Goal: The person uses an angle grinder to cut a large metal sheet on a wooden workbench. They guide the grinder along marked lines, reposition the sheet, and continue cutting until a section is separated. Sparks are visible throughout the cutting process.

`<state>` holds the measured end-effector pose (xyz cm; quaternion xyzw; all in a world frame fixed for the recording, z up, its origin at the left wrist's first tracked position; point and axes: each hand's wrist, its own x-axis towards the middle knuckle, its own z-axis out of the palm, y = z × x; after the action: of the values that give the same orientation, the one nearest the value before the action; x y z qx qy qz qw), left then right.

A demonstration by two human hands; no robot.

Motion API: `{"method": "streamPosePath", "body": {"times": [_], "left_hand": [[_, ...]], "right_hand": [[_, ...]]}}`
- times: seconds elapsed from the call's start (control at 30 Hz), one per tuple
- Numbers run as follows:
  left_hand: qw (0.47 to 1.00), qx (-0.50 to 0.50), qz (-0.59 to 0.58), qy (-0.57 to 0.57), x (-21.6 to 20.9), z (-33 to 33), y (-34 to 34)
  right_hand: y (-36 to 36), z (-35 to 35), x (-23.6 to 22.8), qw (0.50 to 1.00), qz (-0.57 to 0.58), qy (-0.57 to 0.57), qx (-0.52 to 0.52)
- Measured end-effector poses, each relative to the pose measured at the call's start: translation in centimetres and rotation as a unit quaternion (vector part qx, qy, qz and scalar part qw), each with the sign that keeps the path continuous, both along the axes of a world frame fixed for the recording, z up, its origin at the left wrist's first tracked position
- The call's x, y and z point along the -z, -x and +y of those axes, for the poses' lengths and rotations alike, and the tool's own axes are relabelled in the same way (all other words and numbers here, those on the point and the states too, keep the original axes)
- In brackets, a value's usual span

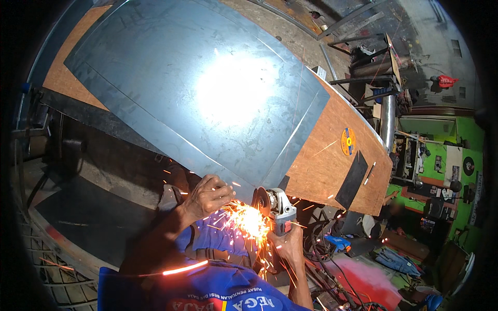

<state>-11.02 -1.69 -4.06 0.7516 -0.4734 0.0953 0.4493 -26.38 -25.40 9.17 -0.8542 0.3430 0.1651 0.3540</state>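
Note:
My right hand (pixel 288 242) is wrapped round the body of an angle grinder (pixel 282 207). The grinder's disc (pixel 262 201) meets the near edge of a large grey metal sheet (pixel 155 72), close to its near corner. Bright orange sparks (pixel 249 223) spray from there toward my body, partly hiding what lies behind them. My left hand (pixel 211 196) is beside that same edge, left of the grinder, with its fingers curled together. Whether anything is inside those fingers is hidden. Scribed lines run across the sheet, and a strong light glares off its middle.
Under the sheet lies a brown plywood board (pixel 332 150), bearing a yellow disc (pixel 348 141), a black flat piece (pixel 352 180) and a thin marker-like stick (pixel 370 173). Tangled cables (pixel 321 254) lie at lower right. A metal rack (pixel 371 78) stands at far right; a dark sheet (pixel 88 223) lies lower left.

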Motion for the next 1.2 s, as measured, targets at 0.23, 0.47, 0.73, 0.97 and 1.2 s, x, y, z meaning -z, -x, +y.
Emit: {"method": "streamPosePath", "body": {"times": [0.23,0.47,0.73,0.97,1.2], "left_hand": [[1.0,-0.007,0.007,-0.001,0.0,-0.1,0.2],[1.0,-0.001,0.003,-0.007,-0.1,0.0,0.0],[1.0,-0.003,0.009,-0.006,-0.2,-0.1,0.0],[0.996,-0.079,0.039,-0.02,-2.9,0.6,1.7],[0.799,-0.18,0.573,0.034,-2.7,-0.7,4.7]], "right_hand": [[-0.4,0.1,0.0,1.0,0.016,0.016,-0.009],[-0.6,0.3,-0.3,1.0,0.005,0.015,-0.002],[-0.6,0.0,-0.4,1.0,0.02,0.0,0.006],[1.9,-1.5,-0.8,0.999,-0.031,0.002,0.039],[4.2,-3.1,-0.7,1.0,0.004,0.015,0.013]]}}
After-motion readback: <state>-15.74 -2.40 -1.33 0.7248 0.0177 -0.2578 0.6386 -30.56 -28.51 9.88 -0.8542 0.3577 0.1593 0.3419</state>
